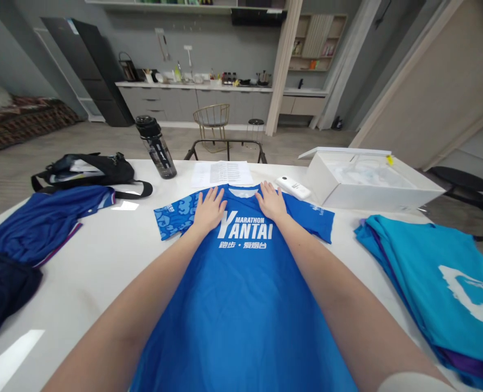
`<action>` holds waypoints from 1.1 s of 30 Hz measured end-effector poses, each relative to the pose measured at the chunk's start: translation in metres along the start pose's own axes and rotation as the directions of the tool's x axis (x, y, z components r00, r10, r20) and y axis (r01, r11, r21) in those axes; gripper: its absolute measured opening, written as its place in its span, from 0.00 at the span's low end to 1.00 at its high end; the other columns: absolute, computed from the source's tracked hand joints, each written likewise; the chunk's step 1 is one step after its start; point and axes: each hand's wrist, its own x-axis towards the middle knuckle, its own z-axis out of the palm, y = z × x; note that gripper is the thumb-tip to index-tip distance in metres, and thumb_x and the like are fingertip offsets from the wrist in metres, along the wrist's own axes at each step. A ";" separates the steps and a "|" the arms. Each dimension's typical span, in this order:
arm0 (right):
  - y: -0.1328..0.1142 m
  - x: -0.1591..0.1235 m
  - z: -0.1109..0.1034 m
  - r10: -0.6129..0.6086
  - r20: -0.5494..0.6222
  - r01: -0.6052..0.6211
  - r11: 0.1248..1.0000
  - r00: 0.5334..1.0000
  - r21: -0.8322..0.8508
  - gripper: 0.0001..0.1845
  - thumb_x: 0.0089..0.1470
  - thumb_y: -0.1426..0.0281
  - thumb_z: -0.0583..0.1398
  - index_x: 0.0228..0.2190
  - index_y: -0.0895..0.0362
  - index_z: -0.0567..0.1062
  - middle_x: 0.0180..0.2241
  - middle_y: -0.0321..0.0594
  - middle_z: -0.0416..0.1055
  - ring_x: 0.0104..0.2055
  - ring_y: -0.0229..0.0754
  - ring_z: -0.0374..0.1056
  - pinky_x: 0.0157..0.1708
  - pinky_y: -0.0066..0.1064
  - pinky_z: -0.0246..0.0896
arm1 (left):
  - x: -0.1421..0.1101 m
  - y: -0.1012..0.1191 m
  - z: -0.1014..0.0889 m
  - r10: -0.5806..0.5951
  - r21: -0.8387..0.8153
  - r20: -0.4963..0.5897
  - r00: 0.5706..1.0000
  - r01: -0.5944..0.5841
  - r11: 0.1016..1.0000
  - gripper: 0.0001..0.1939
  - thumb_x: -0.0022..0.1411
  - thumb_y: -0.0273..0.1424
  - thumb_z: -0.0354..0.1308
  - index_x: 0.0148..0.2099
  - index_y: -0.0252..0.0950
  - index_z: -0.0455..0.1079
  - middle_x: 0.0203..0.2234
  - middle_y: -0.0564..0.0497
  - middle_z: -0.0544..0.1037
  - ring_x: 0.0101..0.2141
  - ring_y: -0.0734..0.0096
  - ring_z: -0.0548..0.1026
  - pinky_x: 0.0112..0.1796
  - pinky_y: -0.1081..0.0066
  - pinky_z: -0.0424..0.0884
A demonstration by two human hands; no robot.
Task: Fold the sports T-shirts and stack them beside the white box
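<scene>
Clearly, the left hand and right hand lie palm-down near the collar, fingers spread and gripping nothing, holding the blue running shirt flat against the white table, with a sheet of paper just beyond the fingertips and a white box off past the right fingers.

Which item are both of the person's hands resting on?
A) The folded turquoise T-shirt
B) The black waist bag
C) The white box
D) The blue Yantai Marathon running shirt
D. The left hand and right hand lie flat, fingers spread, on the shoulders of the blue Yantai Marathon running shirt, just either side of its collar.
</scene>
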 end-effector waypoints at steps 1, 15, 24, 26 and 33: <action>-0.007 -0.009 -0.003 -0.001 -0.057 0.000 1.000 0.998 -0.012 0.36 0.71 0.55 0.38 0.70 0.62 0.52 0.73 0.48 0.44 0.75 0.49 0.38 0.71 0.51 0.28 | -0.007 0.007 -0.004 0.035 -0.004 0.005 0.999 -0.035 0.999 0.32 0.76 0.44 0.32 0.75 0.38 0.50 0.72 0.46 0.52 0.71 0.59 0.49 0.69 0.49 0.42; -0.036 -0.225 -0.033 0.168 0.104 -0.167 0.986 0.980 -0.013 0.39 0.68 0.45 0.38 0.72 0.49 0.48 0.74 0.40 0.38 0.75 0.53 0.34 0.69 0.61 0.31 | -0.175 0.068 -0.042 -0.007 -0.105 0.194 0.981 0.027 0.994 0.35 0.73 0.54 0.34 0.75 0.47 0.48 0.74 0.49 0.47 0.72 0.54 0.46 0.68 0.42 0.42; -0.032 -0.326 -0.054 0.111 0.106 -0.108 0.994 0.988 -0.036 0.39 0.68 0.44 0.40 0.71 0.50 0.54 0.73 0.42 0.45 0.75 0.53 0.39 0.70 0.56 0.32 | -0.281 0.093 -0.073 -0.038 -0.043 0.169 0.985 0.046 0.998 0.37 0.72 0.56 0.32 0.74 0.45 0.52 0.72 0.48 0.52 0.71 0.54 0.50 0.68 0.44 0.44; -0.037 -0.347 -0.061 0.092 0.072 -0.090 0.995 0.993 -0.035 0.38 0.69 0.46 0.40 0.71 0.50 0.54 0.73 0.41 0.43 0.75 0.51 0.37 0.70 0.56 0.33 | -0.300 0.098 -0.079 -0.038 -0.040 0.172 0.984 0.046 0.998 0.37 0.72 0.56 0.32 0.74 0.45 0.51 0.72 0.48 0.52 0.71 0.54 0.49 0.68 0.44 0.44; -0.056 -0.442 -0.071 0.064 0.077 -0.060 0.997 0.995 -0.053 0.37 0.69 0.46 0.41 0.71 0.49 0.53 0.73 0.40 0.46 0.74 0.53 0.41 0.69 0.59 0.34 | -0.370 0.114 -0.104 0.030 -0.040 0.191 0.981 -0.022 0.999 0.36 0.72 0.54 0.33 0.75 0.46 0.51 0.73 0.50 0.51 0.72 0.55 0.48 0.68 0.44 0.42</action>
